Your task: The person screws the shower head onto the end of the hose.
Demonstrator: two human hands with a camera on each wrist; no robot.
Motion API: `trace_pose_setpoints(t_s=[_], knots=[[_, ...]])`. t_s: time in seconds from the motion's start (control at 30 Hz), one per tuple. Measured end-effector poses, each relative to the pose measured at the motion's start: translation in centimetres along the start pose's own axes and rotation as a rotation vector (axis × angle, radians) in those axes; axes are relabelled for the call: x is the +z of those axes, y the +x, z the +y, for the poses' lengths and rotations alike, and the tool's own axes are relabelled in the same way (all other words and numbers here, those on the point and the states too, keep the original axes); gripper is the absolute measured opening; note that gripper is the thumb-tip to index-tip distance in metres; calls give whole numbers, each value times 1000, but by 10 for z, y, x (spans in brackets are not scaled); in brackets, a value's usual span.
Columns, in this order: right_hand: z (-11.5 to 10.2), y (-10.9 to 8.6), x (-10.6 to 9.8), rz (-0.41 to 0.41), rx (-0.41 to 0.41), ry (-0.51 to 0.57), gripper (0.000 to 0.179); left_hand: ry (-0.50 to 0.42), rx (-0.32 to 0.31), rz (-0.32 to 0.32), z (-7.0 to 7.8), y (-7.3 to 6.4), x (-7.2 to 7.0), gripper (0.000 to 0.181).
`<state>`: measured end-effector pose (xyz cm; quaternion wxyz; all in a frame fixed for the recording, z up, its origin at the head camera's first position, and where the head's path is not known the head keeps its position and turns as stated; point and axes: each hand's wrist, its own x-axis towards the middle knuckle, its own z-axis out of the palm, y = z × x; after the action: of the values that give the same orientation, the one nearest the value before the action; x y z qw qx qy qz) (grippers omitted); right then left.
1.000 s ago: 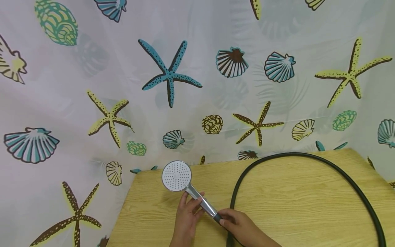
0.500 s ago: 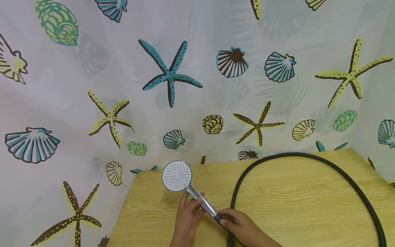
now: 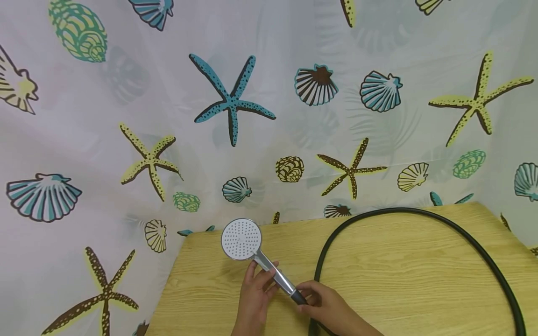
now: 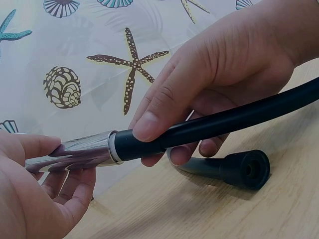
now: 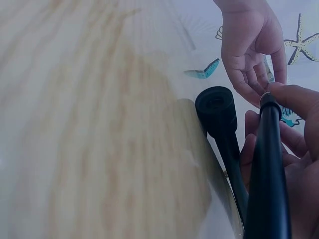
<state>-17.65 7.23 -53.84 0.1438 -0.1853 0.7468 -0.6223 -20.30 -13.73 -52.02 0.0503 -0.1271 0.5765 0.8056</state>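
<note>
A hand shower [image 3: 241,239] with a round white spray face and chrome handle is held up at a slant over the table. My left hand [image 3: 253,296] grips the handle, fingers behind it. At the handle's lower end, my right hand [image 3: 325,305] pinches the black end fitting [image 4: 130,148] of a hose, thumb on top and fingers underneath. That fitting meets the chrome end, where a thin pale ring shows between them in the left wrist view. The hose's other black fitting [image 5: 223,121] lies on the table beside my right hand.
The black hose [image 3: 403,210] loops widely across the right side of the wood-grain table [image 3: 386,270]. Behind and on both sides hangs a white curtain [image 3: 277,56] printed with starfish and shells, close against the table's edges.
My right hand's fingers have shifted slightly on the hose fitting, and more of the black fitting shows. The left hand and the hand shower stay in place.
</note>
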Motion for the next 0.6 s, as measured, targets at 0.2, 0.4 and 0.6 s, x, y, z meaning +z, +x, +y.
trace_pose_setpoints(t_s=[0.2, 0.4, 0.6], knots=[[2, 0, 1, 9, 4, 16, 37, -13, 4, -3, 0, -1, 0, 73], [3, 0, 1, 20, -1, 0, 33, -28, 12, -1, -1, 0, 1, 68], [2, -1, 1, 35, -1, -51, 31, -39, 19, -10, 0, 0, 1, 70]])
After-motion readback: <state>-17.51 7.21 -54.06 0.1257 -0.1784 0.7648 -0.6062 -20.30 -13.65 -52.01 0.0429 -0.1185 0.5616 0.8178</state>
